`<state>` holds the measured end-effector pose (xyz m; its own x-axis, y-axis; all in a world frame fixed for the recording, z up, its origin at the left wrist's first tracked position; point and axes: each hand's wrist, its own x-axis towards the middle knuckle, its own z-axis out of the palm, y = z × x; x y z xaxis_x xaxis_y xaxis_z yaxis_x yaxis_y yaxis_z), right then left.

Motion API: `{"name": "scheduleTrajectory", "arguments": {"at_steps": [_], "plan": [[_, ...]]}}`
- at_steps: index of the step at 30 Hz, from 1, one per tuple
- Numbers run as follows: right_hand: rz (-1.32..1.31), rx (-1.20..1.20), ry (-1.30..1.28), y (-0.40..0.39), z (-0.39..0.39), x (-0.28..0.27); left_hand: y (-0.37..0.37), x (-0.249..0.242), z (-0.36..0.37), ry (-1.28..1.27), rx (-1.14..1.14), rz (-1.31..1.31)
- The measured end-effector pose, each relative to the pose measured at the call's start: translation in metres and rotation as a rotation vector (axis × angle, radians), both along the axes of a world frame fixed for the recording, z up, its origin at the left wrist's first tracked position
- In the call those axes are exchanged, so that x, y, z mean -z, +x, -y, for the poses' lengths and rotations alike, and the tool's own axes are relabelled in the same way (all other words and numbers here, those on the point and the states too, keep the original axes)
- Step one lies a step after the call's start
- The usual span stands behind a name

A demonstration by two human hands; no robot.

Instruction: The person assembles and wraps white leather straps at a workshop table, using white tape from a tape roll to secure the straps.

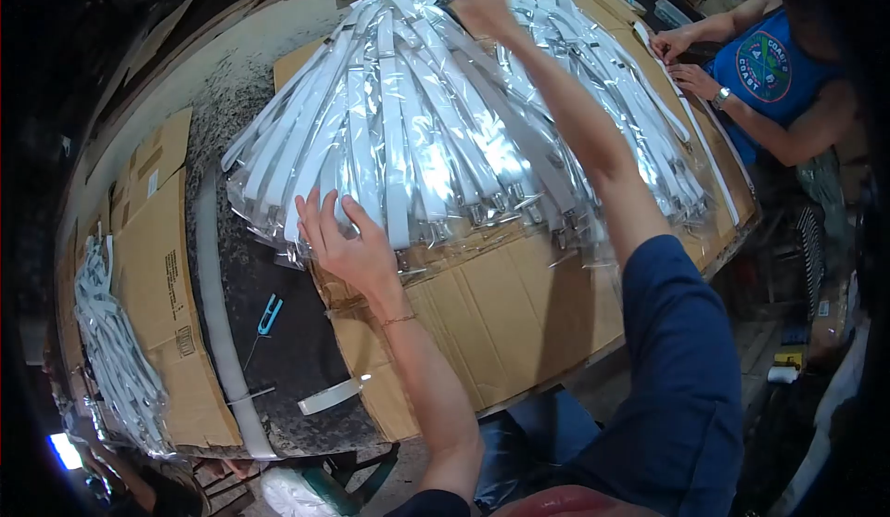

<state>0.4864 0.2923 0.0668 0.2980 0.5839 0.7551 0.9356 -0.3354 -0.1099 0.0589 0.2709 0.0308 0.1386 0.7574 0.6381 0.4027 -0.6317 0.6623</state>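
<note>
A broad fan of white straps point(393, 127) in clear plastic sleeves, with metal bits at their near ends, is spread before me. My left hand point(348, 243) lies at the near left end of the fan, fingers spread over the sleeves, gripping nothing. At the far, gathered end, my right hand point(482, 7) hovers at or just over the straps with its fingers curled. What those fingers hold, if anything, is too small and blurred to make out. The right forearm reaches across the fan and shades part of it.
Cardboard point(501, 294) lies beneath the fan. Leftward are another cardboard sheet point(158, 285), a bundle of bagged straps point(116, 350), blue thread snips point(269, 315) and a short white strip point(329, 397). A co-worker point(779, 72) handles a long white strap at the right edge.
</note>
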Motion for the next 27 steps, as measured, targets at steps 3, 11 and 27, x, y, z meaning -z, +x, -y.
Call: {"name": "scheduleTrajectory", "arguments": {"at_steps": [3,11,27], "plan": [[-0.142,0.216,0.039,0.067,0.098,0.009,0.001,-0.003,0.002,0.007,-0.025,0.004],[-0.491,0.507,-0.165,0.087,0.156,0.008,0.008,-0.002,0.007,-0.077,0.008,0.128],[-0.505,0.369,-0.27,0.134,0.101,-0.005,0.009,0.001,0.004,0.102,-0.045,0.021]]}}
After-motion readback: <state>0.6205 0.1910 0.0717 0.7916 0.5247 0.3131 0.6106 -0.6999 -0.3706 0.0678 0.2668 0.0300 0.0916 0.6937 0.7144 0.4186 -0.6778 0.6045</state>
